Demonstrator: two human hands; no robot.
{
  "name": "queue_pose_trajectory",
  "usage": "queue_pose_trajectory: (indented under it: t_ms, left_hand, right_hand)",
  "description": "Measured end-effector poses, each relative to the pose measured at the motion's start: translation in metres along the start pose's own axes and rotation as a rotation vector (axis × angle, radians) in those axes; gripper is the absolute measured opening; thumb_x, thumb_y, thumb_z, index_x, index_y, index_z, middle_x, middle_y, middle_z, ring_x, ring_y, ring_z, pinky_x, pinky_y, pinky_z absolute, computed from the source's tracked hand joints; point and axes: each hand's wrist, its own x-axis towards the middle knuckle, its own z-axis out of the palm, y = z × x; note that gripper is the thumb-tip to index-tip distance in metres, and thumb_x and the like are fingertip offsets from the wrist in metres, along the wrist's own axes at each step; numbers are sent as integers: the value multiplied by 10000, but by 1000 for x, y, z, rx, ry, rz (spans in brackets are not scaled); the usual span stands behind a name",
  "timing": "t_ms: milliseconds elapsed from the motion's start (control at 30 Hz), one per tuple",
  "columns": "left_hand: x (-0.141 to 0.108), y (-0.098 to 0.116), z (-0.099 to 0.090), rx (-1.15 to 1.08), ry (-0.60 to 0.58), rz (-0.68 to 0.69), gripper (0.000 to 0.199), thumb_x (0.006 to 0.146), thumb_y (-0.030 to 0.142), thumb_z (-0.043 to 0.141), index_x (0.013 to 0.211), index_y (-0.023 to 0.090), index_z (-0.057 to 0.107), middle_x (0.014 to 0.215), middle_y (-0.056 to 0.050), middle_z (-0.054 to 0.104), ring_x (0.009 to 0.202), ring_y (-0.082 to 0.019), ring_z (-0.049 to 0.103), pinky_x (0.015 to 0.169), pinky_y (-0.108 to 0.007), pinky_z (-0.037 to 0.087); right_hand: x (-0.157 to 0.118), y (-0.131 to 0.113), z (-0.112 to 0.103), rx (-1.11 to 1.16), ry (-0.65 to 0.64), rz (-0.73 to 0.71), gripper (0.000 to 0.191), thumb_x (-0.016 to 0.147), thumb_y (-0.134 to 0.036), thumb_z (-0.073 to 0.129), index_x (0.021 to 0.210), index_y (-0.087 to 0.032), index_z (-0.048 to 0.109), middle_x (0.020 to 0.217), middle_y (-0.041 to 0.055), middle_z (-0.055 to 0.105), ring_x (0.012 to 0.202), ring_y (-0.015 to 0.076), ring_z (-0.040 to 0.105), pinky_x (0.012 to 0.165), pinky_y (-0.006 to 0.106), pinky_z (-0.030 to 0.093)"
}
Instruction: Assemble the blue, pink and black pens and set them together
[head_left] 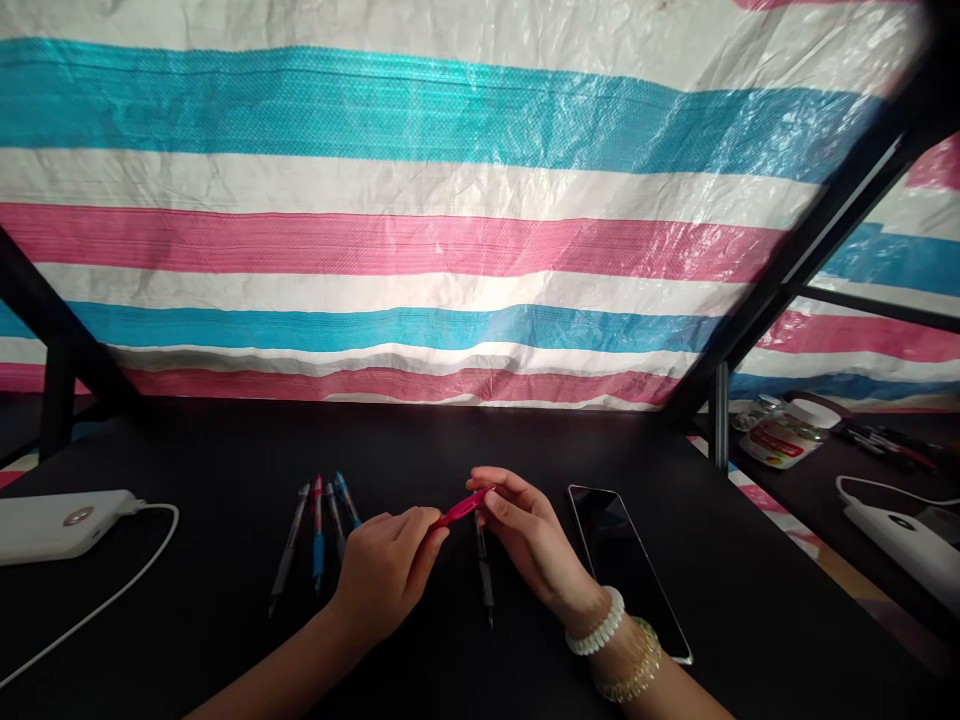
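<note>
Pinching a slim translucent pink pen barrel (pixel 463 508), left hand (pixel 386 570) and right hand (pixel 529 535) closed on its ends, matte black table (pixel 225 460)

A striped tarpaulin (pixel 420 200) in teal, white and pink fills the upper frame as a back wall, its plastic catching soft daylight. Black metal frame bars (pixel 795 260) slant at right and lower left. A black table (pixel 225 450) spans the bottom.

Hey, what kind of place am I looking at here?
Probably a makeshift work booth: a striped plastic tarp hangs behind a black table holding spare pens, a phone and a power bank. Both hands hold a pink pen.
</note>
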Motion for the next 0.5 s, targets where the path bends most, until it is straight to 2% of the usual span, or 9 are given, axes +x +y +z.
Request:
queue_pose_trajectory:
  t_ms: [67, 167, 367, 500]
  left_hand:
    - [0, 0, 0, 2, -4, -1, 80, 931, 174, 514, 966, 188, 585, 714, 17, 672, 531, -125, 560, 559, -264, 367]
    - [1, -1, 0, 6, -15, -3, 84, 928, 176, 516, 964, 187, 591, 712, 12, 667, 530, -128, 557, 559, -265, 364]
    - [-1, -4, 0, 30, -30, -45, 155, 935, 213, 522, 1049, 190, 623, 769, -11, 653, 578, -139, 580, 570, -264, 384]
    - [-1, -9, 0, -47, -14, -119, 198, 924, 242, 560, 1102, 239, 649, 850, -16, 624, 647, -134, 599, 596, -245, 425]
  right_hand:
    - [0, 1, 0, 7, -1, -5, 271, 766, -337, 802, 973, -201, 692, 940, 31, 641, 774, 132, 537, 702, 262, 429]
    - [0, 1, 0, -26, 13, 3, 225, 747, -324, 818, 817, -175, 665, 787, -3, 596, 673, 104, 503, 654, 245, 411]
    - [0, -1, 0, -55, 28, 22, 272, 770, -350, 792, 948, -178, 677, 880, 23, 624, 751, 137, 535, 695, 269, 423]
    - [1, 1, 0, -132, 47, 26, 277, 779, -403, 777, 779, -164, 636, 684, -6, 581, 618, 115, 485, 615, 265, 388]
